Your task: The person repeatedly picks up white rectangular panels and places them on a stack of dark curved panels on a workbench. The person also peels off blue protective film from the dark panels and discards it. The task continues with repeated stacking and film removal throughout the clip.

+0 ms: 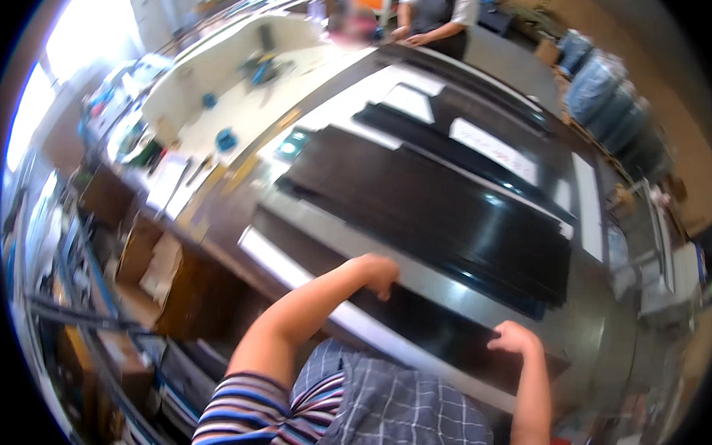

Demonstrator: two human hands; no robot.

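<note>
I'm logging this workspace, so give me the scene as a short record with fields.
Left hand: at the near dark strip
Right hand: at the same strip, farther right
Alongside strip: white strip, on the wearer's side
Beyond strip: wider dark panel
Far side: another person
Unclear: whether either hand grips

Two hands [377, 273] are at one dark strip [446, 329], one white strip [283, 262] behind them; beyond, one standing co-worker [432, 20] and one red-lettered sheet [493, 150]; left, one open box [187, 289].
</note>
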